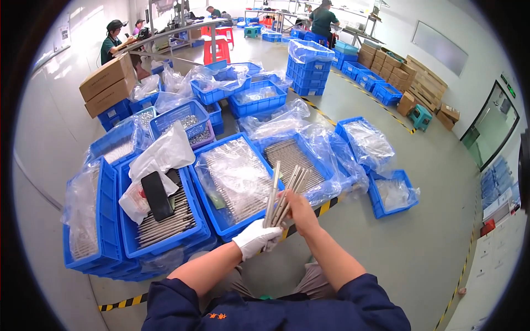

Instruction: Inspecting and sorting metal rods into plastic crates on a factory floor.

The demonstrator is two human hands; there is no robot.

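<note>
A bundle of several slim silver metal rods [295, 185] stands upright, slightly fanned, between my two hands. My left hand [257, 239], in a white glove, is closed round the lower ends. My bare right hand [301, 211] grips the same bundle from the right, its fingers wrapped on the rods. Just beyond my hands is a blue crate [259, 148] with plastic film over rows of similar rods. To its right, another crate holds darker metal rods [292, 160] in rows, with clear film bunched around it.
At left, a black phone [157, 196] and white plastic bag [165, 154] lie on a crate of rods [165, 226]. Cardboard boxes [110, 83] rise behind. Bagged blue crates [393, 193] sit at right. Stacked crates [309, 69], a red stool [216, 49] and people [323, 23] are farther back.
</note>
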